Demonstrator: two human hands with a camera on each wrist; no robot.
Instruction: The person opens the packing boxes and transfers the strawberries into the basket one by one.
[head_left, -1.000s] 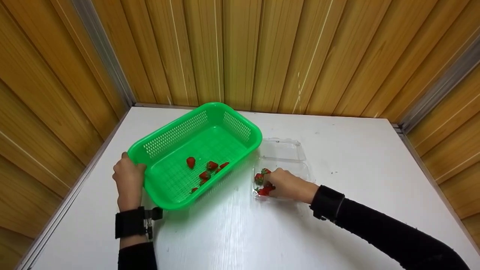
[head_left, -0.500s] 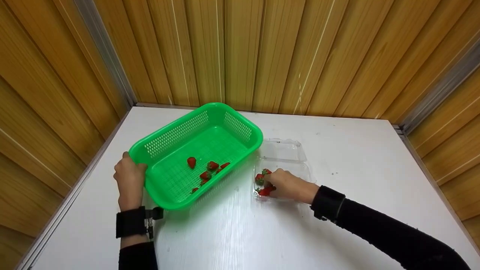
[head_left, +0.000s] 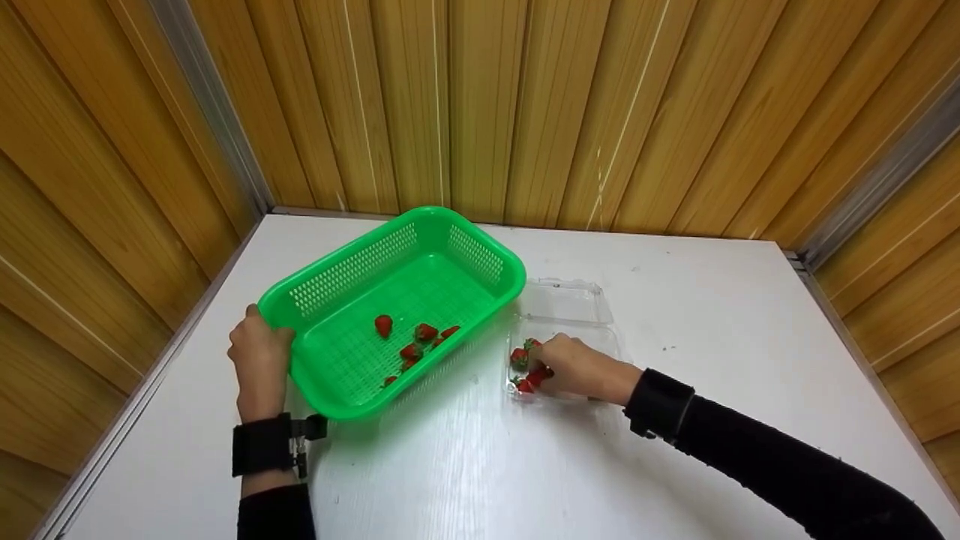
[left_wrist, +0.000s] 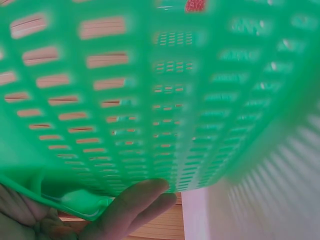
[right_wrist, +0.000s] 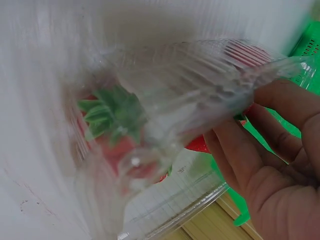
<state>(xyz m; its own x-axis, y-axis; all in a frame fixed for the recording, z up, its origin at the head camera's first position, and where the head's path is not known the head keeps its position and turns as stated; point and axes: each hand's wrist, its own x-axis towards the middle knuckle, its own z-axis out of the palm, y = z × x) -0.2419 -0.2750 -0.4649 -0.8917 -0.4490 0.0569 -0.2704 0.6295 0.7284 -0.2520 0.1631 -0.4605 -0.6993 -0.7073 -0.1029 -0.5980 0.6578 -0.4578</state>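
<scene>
In the head view my left hand (head_left: 259, 358) grips the left end of a green plastic basket (head_left: 345, 399), with its thumb over the rim. The left wrist view shows the fingers curled under the rim, against the slotted wall (left_wrist: 165, 150). Several strawberries (head_left: 426, 332) lie in the basket, mostly along its near side. My right hand (head_left: 581, 367) reaches into an open clear plastic clamshell box (head_left: 600, 341) and pinches a strawberry (head_left: 538, 375) there. Other strawberries (head_left: 519, 358) sit beside the fingertips. Through the clear wall in the right wrist view, one strawberry shows its green leaves (right_wrist: 112, 115).
The box's lid (head_left: 566, 302) lies folded back on the white table (head_left: 720, 337), close to the basket's right end. Wood-patterned panels (head_left: 480, 112) stand behind the table and on both sides.
The strawberry at my right fingertips has tilted and shifted slightly, parting from the one near the box's front corner. My left hand and the basket have stayed almost still.
</scene>
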